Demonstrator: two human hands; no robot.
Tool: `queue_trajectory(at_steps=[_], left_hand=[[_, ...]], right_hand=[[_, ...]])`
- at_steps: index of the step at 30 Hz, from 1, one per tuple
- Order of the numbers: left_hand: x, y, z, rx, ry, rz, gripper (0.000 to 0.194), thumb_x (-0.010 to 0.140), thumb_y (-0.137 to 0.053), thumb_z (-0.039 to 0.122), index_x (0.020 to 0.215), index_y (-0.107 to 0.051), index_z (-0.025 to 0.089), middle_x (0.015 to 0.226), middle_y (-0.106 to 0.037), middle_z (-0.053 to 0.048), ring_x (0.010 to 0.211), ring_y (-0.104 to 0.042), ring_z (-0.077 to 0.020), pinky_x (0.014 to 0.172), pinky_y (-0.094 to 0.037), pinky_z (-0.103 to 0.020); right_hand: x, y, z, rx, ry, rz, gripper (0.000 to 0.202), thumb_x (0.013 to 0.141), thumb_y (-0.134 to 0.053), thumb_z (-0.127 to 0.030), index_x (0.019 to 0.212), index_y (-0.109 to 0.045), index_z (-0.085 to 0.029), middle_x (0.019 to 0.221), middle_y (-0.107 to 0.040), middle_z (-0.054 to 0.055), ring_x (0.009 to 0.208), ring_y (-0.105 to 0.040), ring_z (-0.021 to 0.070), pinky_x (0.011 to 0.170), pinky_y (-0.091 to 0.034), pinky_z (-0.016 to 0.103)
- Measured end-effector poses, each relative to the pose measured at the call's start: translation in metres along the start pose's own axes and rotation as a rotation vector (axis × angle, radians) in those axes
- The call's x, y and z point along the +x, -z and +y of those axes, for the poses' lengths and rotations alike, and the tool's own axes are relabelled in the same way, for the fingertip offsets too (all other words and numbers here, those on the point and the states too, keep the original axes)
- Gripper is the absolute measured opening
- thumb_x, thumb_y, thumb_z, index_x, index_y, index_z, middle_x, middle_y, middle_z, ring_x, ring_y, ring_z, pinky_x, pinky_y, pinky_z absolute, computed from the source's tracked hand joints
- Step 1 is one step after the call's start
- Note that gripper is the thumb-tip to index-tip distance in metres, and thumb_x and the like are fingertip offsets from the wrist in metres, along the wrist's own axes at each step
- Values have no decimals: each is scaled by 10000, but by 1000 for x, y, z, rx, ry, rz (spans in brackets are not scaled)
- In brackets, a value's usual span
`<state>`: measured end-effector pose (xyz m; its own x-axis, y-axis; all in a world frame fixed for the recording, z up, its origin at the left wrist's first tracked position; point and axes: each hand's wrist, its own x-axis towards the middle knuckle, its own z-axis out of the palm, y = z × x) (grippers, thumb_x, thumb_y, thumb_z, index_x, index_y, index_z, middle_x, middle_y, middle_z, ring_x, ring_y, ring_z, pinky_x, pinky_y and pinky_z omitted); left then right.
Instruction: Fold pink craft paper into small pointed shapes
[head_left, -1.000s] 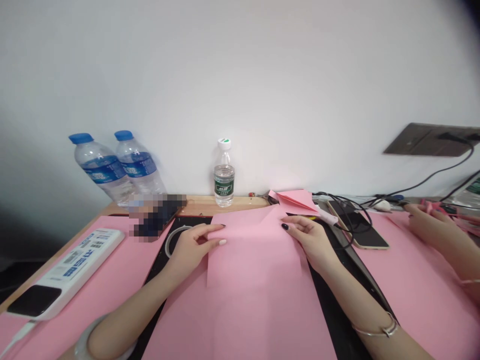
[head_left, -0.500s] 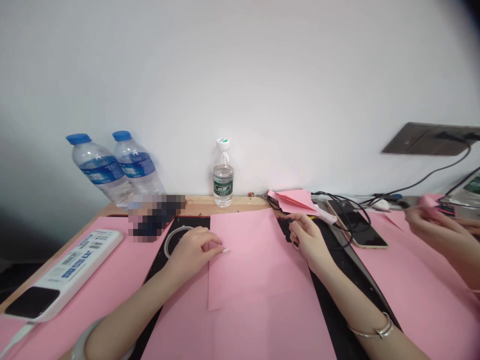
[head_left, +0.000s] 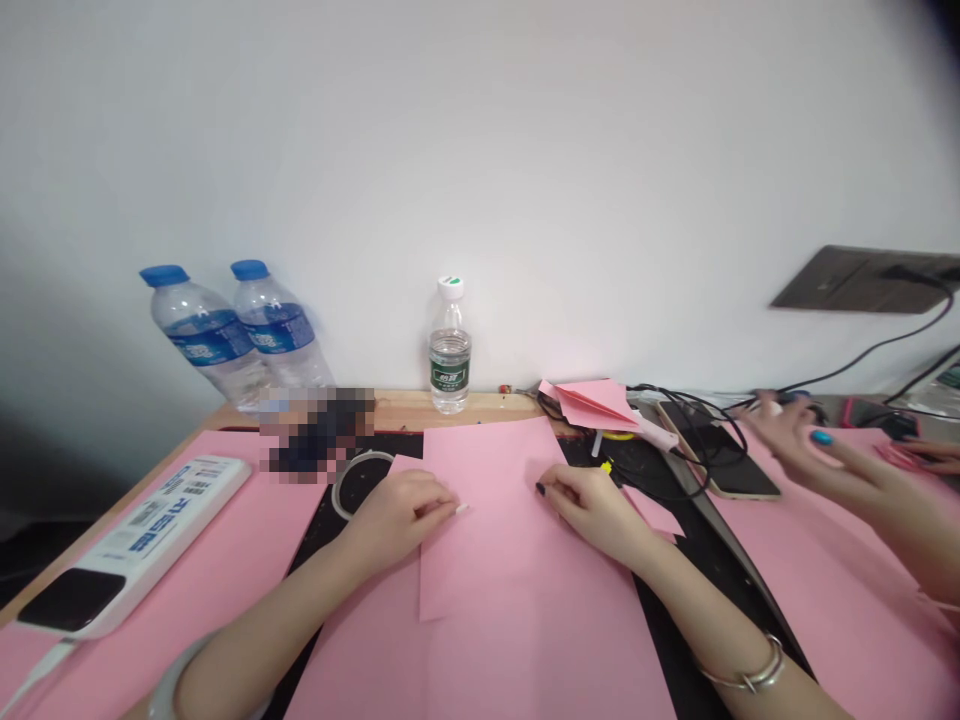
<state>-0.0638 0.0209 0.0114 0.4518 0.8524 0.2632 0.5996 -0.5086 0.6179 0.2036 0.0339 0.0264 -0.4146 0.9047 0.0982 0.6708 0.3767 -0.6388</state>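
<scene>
A pink paper sheet [head_left: 480,560] lies over a larger pink sheet [head_left: 555,660] on a black mat. My left hand [head_left: 412,520] rests at its left edge, thumb and fingers closed together on the paper. On the right side, my right hand [head_left: 596,505] has its fingers curled in and pressed down, also on pink paper. A pink corner [head_left: 654,510] shows beyond my right wrist, and another [head_left: 407,463] above my left hand. The hands hide whether these belong to one piece.
A small water bottle [head_left: 450,360] stands by the wall; two larger bottles [head_left: 281,335] lean at left. A white power bank [head_left: 142,550] lies left. Folded pink paper [head_left: 596,405], black cables [head_left: 697,440] and a phone [head_left: 731,460] lie right, near a co-worker's hand [head_left: 825,455].
My right hand has moved left and down onto the paper; my left hand has shifted slightly right. Pink corners now show beside both hands. The co-worker's hand has moved left and opened.
</scene>
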Motion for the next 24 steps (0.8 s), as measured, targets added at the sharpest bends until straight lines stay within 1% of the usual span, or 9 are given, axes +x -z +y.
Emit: queue_trajectory(at_steps=[2, 5, 9, 14, 16, 18, 20, 23, 24], left_hand=[[-1, 0, 0, 6, -6, -7, 234, 849, -513, 273, 775, -723, 201, 788, -719, -58, 755, -632, -189, 720, -473, -297], [-1, -1, -1, 21, -14, -7, 239, 855, -498, 254, 789, -720, 195, 808, -719, -60, 770, -637, -189, 733, -481, -297], [-1, -2, 0, 24, -15, 7, 239, 856, -493, 237, 783, -717, 194, 811, -718, -63, 773, -639, -193, 741, -483, -305], [0, -2, 3, -11, -14, 40, 261, 850, -505, 281, 696, -702, 206, 716, -701, -52, 730, -634, -196, 719, -484, -307], [0, -2, 3, -34, -13, 50, 266, 847, -510, 295, 677, -697, 209, 701, -696, -51, 727, -632, -198, 722, -483, -310], [0, -3, 2, -46, -15, 53, 260, 844, -514, 297, 682, -697, 208, 695, -694, -52, 719, -631, -197, 715, -483, -307], [-1, -3, 2, -43, -18, 56, 246, 846, -509, 278, 713, -702, 204, 699, -691, -52, 702, -628, -189, 693, -480, -295], [-1, -2, 4, -43, -20, 60, 220, 855, -486, 225, 811, -699, 193, 752, -694, -53, 698, -621, -169, 668, -470, -271], [-1, -2, 6, -56, -18, 62, 218, 857, -477, 213, 846, -693, 189, 784, -696, -54, 712, -621, -165, 676, -468, -267]], right_hand=[[-1, 1, -3, -79, 26, -3, 209, 832, -415, -197, 706, -582, -195, 624, -585, -3, 554, -507, 139, 528, -337, 239], [-1, 8, -5, -209, -14, 129, 204, 844, -412, -216, 742, -588, -201, 663, -621, 12, 589, -550, 154, 551, -348, 248], [-2, 27, 1, -506, -260, 317, 101, 779, -521, -304, 758, -564, -215, 665, -615, 21, 579, -557, 182, 499, -313, 260], [-14, 52, 22, -807, -393, 193, 301, 559, -713, -366, 770, -574, -203, 889, -605, 119, 785, -588, 297, 524, -349, 288], [-18, 60, 30, -757, -430, 142, 200, 587, -683, -296, 732, -575, -210, 845, -627, 101, 733, -605, 271, 501, -338, 279], [-18, 66, 33, -623, -514, 99, 89, 662, -616, -277, 625, -566, -214, 658, -639, 65, 614, -604, 239, 475, -327, 280], [-15, 68, 31, -426, -550, 136, 178, 723, -567, -294, 562, -569, -218, 511, -612, 39, 553, -597, 223, 488, -349, 288], [-7, 61, 21, -22, -435, 294, 145, 729, -599, -345, 681, -642, -214, 643, -679, 39, 642, -622, 215, 568, -407, 287], [-5, 56, 17, 147, -367, 287, 153, 721, -618, -353, 726, -650, -203, 715, -691, 48, 660, -619, 205, 570, -412, 278]])
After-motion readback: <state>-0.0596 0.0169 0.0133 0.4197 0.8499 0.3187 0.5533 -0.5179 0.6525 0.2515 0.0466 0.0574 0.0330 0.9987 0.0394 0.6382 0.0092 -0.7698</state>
